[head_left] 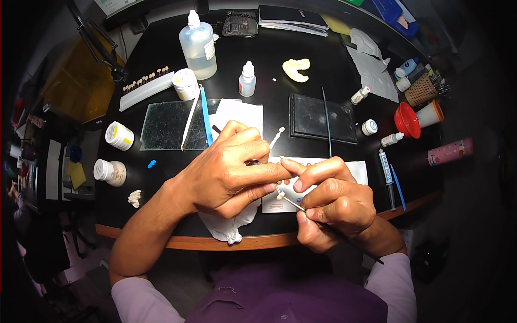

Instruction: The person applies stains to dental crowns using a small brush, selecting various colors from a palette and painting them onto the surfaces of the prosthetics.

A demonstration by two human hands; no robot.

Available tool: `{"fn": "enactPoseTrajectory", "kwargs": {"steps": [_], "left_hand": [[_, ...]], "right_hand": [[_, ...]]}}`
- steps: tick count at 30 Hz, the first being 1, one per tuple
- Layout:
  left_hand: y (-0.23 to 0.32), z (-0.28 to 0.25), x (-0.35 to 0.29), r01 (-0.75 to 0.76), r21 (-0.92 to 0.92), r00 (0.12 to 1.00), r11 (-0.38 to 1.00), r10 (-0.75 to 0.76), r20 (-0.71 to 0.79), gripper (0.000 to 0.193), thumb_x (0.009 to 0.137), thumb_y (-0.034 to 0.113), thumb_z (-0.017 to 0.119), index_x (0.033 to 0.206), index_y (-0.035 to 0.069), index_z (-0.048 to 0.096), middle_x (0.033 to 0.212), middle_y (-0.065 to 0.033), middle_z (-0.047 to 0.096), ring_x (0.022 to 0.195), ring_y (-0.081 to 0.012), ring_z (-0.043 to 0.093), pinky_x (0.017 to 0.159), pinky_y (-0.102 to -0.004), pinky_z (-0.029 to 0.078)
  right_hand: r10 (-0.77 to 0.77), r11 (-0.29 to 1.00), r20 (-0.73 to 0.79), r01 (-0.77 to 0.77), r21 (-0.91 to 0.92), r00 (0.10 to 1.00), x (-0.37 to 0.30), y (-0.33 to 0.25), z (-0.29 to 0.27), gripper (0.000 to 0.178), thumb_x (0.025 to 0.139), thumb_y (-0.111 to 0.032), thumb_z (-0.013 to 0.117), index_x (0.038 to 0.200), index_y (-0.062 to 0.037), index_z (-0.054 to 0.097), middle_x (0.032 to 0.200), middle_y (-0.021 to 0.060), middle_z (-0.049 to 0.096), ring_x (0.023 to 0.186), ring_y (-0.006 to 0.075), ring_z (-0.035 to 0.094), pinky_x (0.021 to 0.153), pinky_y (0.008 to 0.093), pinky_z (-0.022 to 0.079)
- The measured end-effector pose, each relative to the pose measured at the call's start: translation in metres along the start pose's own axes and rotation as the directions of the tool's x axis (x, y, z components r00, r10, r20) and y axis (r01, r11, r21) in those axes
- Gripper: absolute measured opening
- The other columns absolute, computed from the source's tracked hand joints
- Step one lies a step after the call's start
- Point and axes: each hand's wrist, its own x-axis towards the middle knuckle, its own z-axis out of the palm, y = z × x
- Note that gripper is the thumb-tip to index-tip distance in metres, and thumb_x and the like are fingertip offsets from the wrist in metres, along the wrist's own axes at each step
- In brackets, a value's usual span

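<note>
Over a white printed card (272,206), both hands meet at a small cream tooth crown (280,196). My left hand (229,175) is closed round a thin holding tool, mostly hidden by the fingers; its slim metal end reaches the crown. My right hand (339,207) grips a fine brush (344,237) like a pen, its dark handle slanting down to the right. The brush's thin metal front end points at the crown; whether its tip touches cannot be made out. The right fingertips rest close against the left fingers. A crumpled white tissue (229,223) lies beneath my left hand.
A glass slab (161,126) carries a white and a blue spatula (206,116). Around stand white jars (119,135), a large clear bottle (197,51) and a dropper bottle (247,81). Right lie a black palette case (312,121), a red cup (407,119) and a syringe (386,177).
</note>
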Motion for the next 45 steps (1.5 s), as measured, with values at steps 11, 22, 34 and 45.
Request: {"fn": "enactPoseTrajectory", "kwargs": {"steps": [11,22,34,45], "left_hand": [[0.0027,-0.0043,0.0022,0.009,0.01,1.0,1.0,-0.009,0.029,0.03,0.091,0.022,0.075,0.12,0.016,0.08,0.084,-0.002,0.051,0.082,-0.0222,0.05,0.083,-0.0405,0.037],[0.0,0.0011,-0.0009,0.007,-0.002,1.0,1.0,-0.008,-0.01,0.029,0.082,0.02,0.077,0.109,0.011,0.08,0.082,-0.0024,0.051,0.081,-0.0245,0.05,0.084,-0.0417,0.035],[0.0013,-0.004,0.0019,0.006,0.002,1.0,1.0,-0.006,0.024,0.033,0.09,0.02,0.076,0.122,0.016,0.08,0.083,-0.0022,0.051,0.082,-0.0224,0.051,0.084,-0.0403,0.037],[0.0008,-0.0025,0.0016,0.002,-0.012,1.0,1.0,-0.002,0.01,0.032,0.089,0.019,0.076,0.121,0.016,0.08,0.083,-0.0015,0.051,0.082,-0.0218,0.051,0.083,-0.0399,0.037]], "right_hand": [[0.003,1.0,-0.007,-0.003,-0.003,1.0,0.0004,-0.0001,-0.0009,0.027,0.065,0.017,0.069,0.079,-0.003,0.058,0.074,0.009,0.064,0.094,0.0327,0.072,0.101,0.0592,0.062],[-0.007,1.0,-0.007,0.007,-0.002,1.0,-0.0006,0.0017,0.001,0.027,0.065,0.016,0.072,0.08,-0.0029,0.059,0.076,0.0093,0.065,0.095,0.0323,0.072,0.103,0.0595,0.061],[-0.002,1.0,-0.007,0.002,0.012,1.0,-0.0004,0.0011,0.0021,0.027,0.064,0.016,0.071,0.079,-0.0027,0.059,0.076,0.0084,0.064,0.095,0.0319,0.072,0.103,0.0586,0.061],[-0.005,1.0,0.003,0.005,0.017,1.0,-0.0025,0.0005,0.0013,0.027,0.064,0.016,0.072,0.079,-0.0032,0.059,0.076,0.0083,0.065,0.096,0.0326,0.072,0.105,0.0601,0.059]]}}
